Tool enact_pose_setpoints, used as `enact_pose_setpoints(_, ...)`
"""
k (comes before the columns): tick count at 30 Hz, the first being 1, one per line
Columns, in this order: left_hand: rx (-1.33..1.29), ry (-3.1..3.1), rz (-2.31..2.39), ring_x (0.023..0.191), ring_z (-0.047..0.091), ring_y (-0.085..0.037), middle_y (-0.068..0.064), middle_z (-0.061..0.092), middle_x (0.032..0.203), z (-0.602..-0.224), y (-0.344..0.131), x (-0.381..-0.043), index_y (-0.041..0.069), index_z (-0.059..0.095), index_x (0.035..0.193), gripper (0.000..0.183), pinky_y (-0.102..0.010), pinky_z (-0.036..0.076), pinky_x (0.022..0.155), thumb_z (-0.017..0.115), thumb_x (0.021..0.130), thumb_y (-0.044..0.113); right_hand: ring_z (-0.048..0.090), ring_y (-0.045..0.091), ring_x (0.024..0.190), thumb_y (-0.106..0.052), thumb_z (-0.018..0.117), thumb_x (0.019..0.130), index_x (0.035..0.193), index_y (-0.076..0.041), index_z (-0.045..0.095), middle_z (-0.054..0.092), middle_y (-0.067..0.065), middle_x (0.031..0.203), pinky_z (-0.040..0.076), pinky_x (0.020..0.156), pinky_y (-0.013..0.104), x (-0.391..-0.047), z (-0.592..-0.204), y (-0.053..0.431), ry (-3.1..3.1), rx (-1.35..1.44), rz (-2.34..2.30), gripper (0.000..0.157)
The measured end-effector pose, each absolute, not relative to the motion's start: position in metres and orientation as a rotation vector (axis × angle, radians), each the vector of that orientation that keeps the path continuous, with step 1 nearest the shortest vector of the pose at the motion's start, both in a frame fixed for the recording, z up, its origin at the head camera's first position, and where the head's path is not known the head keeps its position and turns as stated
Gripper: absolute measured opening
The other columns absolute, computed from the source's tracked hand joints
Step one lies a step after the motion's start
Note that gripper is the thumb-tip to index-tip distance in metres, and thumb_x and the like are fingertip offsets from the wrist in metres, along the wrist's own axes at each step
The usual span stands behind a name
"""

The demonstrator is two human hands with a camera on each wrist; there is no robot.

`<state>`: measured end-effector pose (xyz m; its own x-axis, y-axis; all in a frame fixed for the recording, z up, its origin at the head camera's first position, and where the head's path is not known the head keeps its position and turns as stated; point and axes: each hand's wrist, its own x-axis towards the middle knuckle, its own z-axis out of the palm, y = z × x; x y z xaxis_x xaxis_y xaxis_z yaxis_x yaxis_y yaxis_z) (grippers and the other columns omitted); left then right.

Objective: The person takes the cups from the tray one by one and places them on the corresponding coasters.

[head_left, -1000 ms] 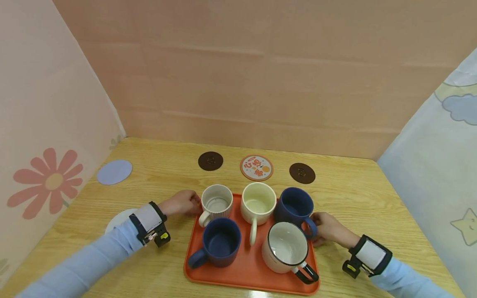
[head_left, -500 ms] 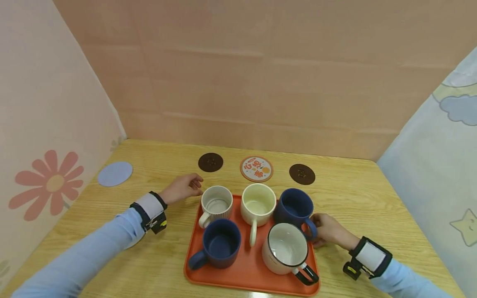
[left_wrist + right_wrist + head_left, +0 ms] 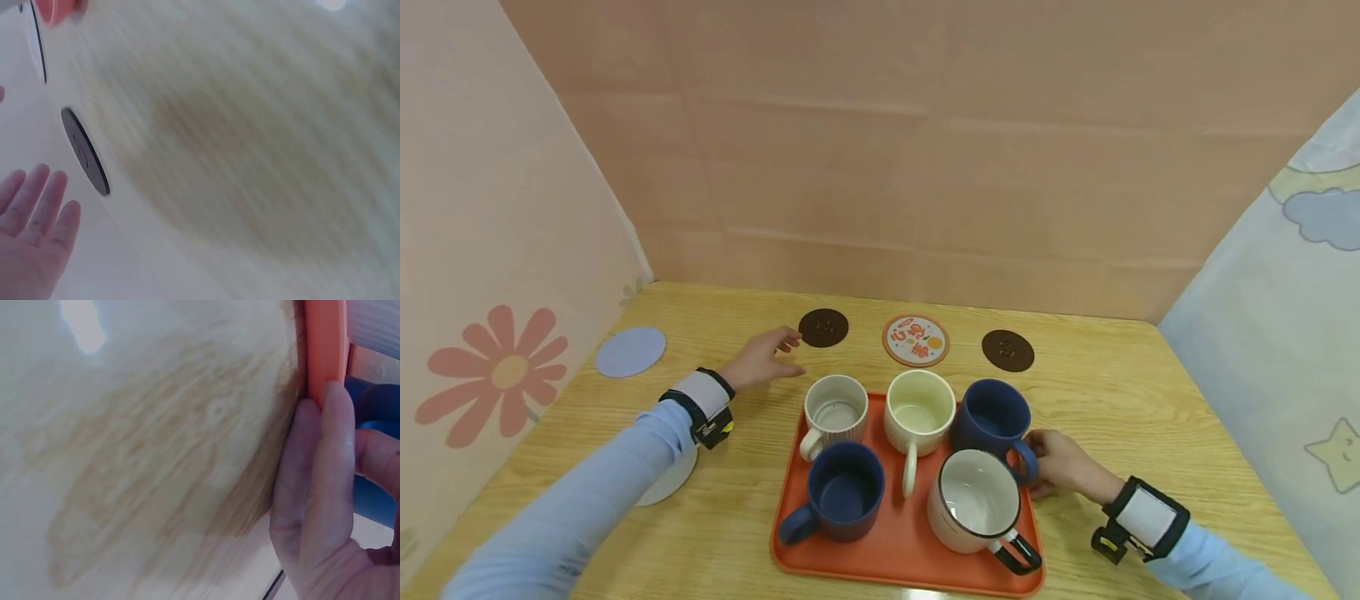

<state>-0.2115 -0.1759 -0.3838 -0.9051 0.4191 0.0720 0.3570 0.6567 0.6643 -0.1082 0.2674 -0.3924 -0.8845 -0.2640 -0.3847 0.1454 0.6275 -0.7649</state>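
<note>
My left hand point(image 3: 762, 360) hovers above the table, just past the white ribbed mug point(image 3: 837, 407) and close to a dark brown coaster point(image 3: 823, 327). Its fingers are apart and hold nothing, also in the left wrist view. My right hand point(image 3: 1060, 460) rests at the right side of the orange-red tray point(image 3: 895, 533). In the right wrist view its straight fingers touch the tray's outer wall, beside a blue mug. That blue mug point(image 3: 996, 410), a cream mug point(image 3: 921, 408), another blue mug point(image 3: 846, 490) and a white mug with black rim point(image 3: 976, 500) also stand on the tray.
Along the back lie a white-and-orange printed coaster point(image 3: 916, 340) and a second brown coaster point(image 3: 1008, 350). A pale lilac disc point(image 3: 631, 352) is at far left; a white disc point(image 3: 672, 482) lies partly under my left sleeve. Cloth-like walls enclose the wooden table.
My left hand has left the tray's left edge, moving up and away toward the back, and its fingers have spread. The right hand and the mugs stay where they were.
</note>
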Motion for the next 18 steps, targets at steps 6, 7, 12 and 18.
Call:
enact_pose_setpoints(6,0.671,2.824,1.048,0.108,0.047,-0.04,-0.027,0.049,0.122,-0.383,-0.179,-0.225,-0.009,0.044,0.125,0.062,-0.05,0.039,0.092,0.072,0.076,0.015,0.063,0.022,0.057,-0.01,0.065,0.08,0.097,0.012,0.053,0.063,0.011,0.079,0.054,0.052,0.037,-0.108,-0.392,0.268,2.382,-0.099,-1.183,0.03)
enact_pose_setpoints(7,0.681,2.829,1.037,0.11,0.047,-0.041,-0.027,0.048,0.123,-0.383,-0.18,-0.227,-0.009,0.043,0.126,0.063,-0.05,0.039,0.092,0.072,0.076,0.015,0.063,0.022,0.057,-0.01,0.065,0.08,0.097,0.012,0.053,0.063,0.011,0.079,0.054,0.052,0.037,-0.108,-0.392,0.267,2.381,-0.102,-1.183,0.03)
enact_pose_setpoints(12,0.71,2.844,0.974,0.114,0.043,-0.041,-0.026,0.045,0.128,-0.386,-0.181,-0.239,-0.008,0.041,0.129,0.068,-0.05,0.036,0.096,0.073,0.075,0.017,0.062,0.021,0.056,-0.009,0.065,0.08,0.094,0.011,0.054,0.063,0.01,0.076,0.054,0.052,0.036,-0.108,-0.391,0.266,2.393,-0.112,-1.182,0.027)
enact_pose_setpoints(18,0.746,2.867,0.812,0.12,0.038,-0.041,-0.026,0.042,0.131,-0.389,-0.183,-0.251,-0.006,0.039,0.132,0.072,-0.051,0.031,0.101,0.074,0.075,0.021,0.062,0.021,0.057,-0.009,0.065,0.079,0.092,0.01,0.055,0.063,0.009,0.076,0.054,0.053,0.035,-0.109,-0.391,0.264,2.425,-0.113,-1.158,0.025)
